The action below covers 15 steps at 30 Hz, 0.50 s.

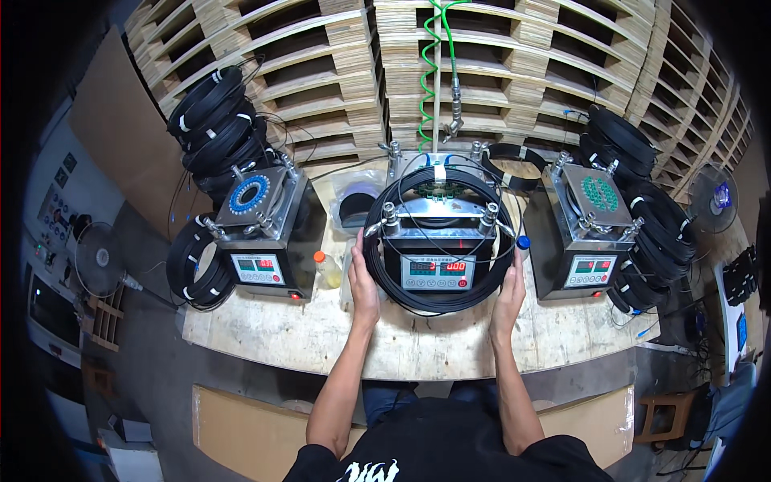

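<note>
Your black shirt (458,438) lies nearest; beyond it, a black cable coil (434,306) is held upright.
Left machine (265,245) stands clear of your reach. Your left hand (364,281) presses the coil's left rim, fingers extended. The coil frames the middle machine (436,273); whether they touch cannot be told. Your right hand (507,296) presses the opposite rim, making a two-handed clasp. Right machine (590,241) stands apart. Step in hand, as judged: two-handed handling of the coil. Next move calls for even pressure from both palms.
</note>
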Tool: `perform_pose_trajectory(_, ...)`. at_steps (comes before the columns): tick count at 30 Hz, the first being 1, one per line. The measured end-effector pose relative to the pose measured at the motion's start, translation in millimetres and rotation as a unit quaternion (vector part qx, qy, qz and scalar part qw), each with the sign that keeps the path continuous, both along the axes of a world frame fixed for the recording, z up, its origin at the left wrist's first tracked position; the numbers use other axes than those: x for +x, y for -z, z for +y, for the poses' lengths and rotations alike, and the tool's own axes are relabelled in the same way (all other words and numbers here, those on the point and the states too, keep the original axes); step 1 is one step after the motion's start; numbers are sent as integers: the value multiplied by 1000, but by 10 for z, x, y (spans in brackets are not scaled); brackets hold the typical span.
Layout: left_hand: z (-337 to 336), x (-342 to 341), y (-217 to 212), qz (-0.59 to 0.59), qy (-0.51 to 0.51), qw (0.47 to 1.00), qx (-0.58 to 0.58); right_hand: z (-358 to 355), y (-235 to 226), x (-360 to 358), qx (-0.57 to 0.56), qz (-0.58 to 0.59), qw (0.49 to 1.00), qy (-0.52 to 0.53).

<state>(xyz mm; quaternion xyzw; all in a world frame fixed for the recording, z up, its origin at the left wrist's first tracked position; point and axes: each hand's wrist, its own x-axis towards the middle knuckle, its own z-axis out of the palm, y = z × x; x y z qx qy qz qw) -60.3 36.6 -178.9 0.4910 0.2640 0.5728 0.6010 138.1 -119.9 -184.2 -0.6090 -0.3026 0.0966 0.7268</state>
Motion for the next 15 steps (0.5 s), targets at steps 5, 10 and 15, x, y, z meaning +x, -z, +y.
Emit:
perform_pose_trajectory(5,255,19,-411,40,75,996,4,245,-273,311,29,70,996,-50)
perform_pose_trajectory(10,592,54,-751,41,200,979,26,443,-550,663,100,184,957,-202)
perform_pose_trajectory(15,861,133,-851,86,292,951,56,577,-782,896,31,178,947,-264)
